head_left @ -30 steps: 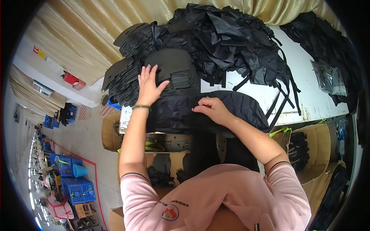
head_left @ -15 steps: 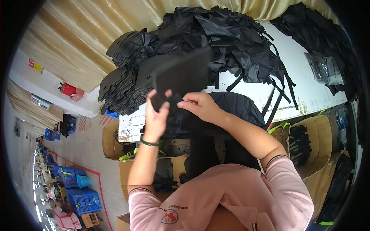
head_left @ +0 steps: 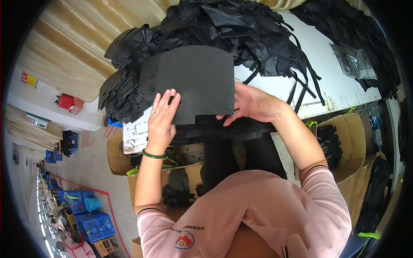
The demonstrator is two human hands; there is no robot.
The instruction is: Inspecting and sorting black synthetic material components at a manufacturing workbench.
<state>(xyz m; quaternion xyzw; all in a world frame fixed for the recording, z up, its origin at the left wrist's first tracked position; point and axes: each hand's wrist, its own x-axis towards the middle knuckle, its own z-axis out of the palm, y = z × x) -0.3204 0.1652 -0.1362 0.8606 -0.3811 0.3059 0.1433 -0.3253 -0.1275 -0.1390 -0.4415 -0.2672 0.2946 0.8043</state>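
A dark grey stiff sheet (head_left: 195, 81) with a curved top edge and a notched lower edge lies spread in front of me. My left hand (head_left: 161, 118) rests on its lower left part, fingers stretched out beside a small dark slot. At the sheet's right edge is my right hand (head_left: 258, 103), fingers apart and partly curled, with nothing visible in it. Black fabric (head_left: 232, 131) shows below the sheet along the table's front edge; most of it is hidden.
Stacked dark sheets (head_left: 122, 96) stand at the left. Behind lies a heap of black fabric pieces with straps (head_left: 266, 47) on the white table (head_left: 329, 94). A clear plastic packet (head_left: 353, 62) lies at right. Cardboard boxes (head_left: 350, 146) stand below the table edge.
The sheet was tilted and blurred between both hands; now it lies flatter, facing me. My left hand has flattened onto it, and my right hand has opened and moved to its right edge.
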